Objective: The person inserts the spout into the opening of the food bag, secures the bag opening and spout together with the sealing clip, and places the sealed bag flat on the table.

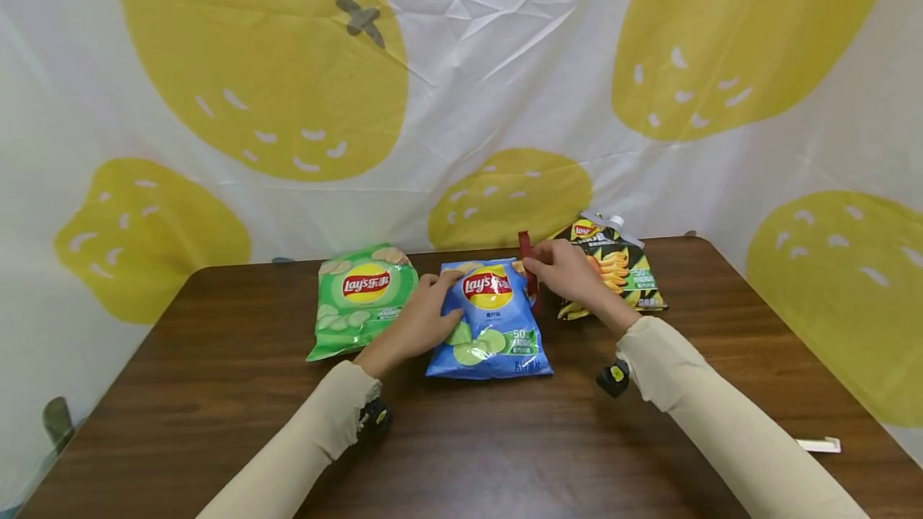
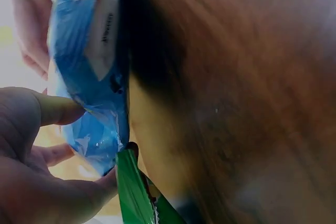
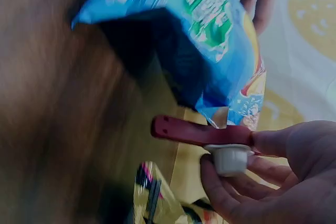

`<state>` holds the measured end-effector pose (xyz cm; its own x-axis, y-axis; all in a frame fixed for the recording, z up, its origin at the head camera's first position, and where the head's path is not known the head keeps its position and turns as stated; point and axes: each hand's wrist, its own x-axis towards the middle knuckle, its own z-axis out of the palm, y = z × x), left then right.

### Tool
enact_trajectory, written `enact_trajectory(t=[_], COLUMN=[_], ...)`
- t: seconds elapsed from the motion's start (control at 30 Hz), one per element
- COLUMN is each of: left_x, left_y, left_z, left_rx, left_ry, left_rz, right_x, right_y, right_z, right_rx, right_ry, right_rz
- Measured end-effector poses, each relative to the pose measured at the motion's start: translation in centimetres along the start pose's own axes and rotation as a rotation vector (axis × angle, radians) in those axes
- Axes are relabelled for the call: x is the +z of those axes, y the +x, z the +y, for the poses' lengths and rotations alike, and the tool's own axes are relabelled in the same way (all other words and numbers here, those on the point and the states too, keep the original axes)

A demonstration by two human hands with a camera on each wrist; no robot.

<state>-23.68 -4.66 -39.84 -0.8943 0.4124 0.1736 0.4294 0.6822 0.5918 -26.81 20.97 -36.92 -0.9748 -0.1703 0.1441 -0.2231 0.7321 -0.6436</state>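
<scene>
A blue bag of Lay's potato chips (image 1: pixel 479 319) lies face up on the table, between both hands. My left hand (image 1: pixel 429 311) grips its upper left edge, the thumb on the printed front. In the left wrist view the fingers (image 2: pixel 60 111) close around the crinkled side of the blue bag. My right hand (image 1: pixel 570 269) pinches a red bag clip (image 3: pixel 184 131) with a white spout cap (image 3: pixel 231 160). The clip stands at the bag's upper right edge, and in the right wrist view a corner of the blue bag meets it.
A green Lay's bag (image 1: pixel 346 336) lies left of the blue one. On the right lies a black Lay's bag (image 1: pixel 638 295) with a grey clip (image 1: pixel 613 229) across its top. A small white object (image 1: pixel 820 445) lies near the table's right edge. A lemon-patterned curtain (image 1: pixel 490 102) hangs behind.
</scene>
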Motion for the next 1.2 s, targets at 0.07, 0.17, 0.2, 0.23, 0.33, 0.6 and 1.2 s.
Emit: enact_trajectory(t=[0.07,0.17,0.2,0.23,0.33,0.6,1.2], left_x=[0.3,0.6,0.6,0.5,0.1,-0.2,2.5], left_y=[0.6,1.1,1.2,1.0,-0.1,-5.6,-3.2], left_z=[-0.2,-0.5,-0.6,-0.6,-0.3,3.0,3.4], left_rx=[-0.005,0.003,0.012,0.025,0.09,0.34,0.235], left_ry=[0.041,0.077,0.083,0.088,0.131,0.293,0.381], left_rz=[-0.007,0.007,0.022,0.043,0.104,0.077,-0.197], right_x=[0.2,0.7,0.9,1.2,1.9,1.3,-4.8], right_y=[0.6,1.3,1.4,1.5,1.5,-0.6,-11.4], right_z=[0.1,0.2,0.2,0.1,-0.2,-1.0,-0.5], right_rx=[0.004,-0.005,-0.01,-0.012,-0.03,-0.115,-0.41], right_ry=[-0.047,-0.101,-0.108,-0.115,-0.119,-0.16,-0.302], right_rz=[0.002,0.02,0.028,0.036,0.062,0.135,0.01])
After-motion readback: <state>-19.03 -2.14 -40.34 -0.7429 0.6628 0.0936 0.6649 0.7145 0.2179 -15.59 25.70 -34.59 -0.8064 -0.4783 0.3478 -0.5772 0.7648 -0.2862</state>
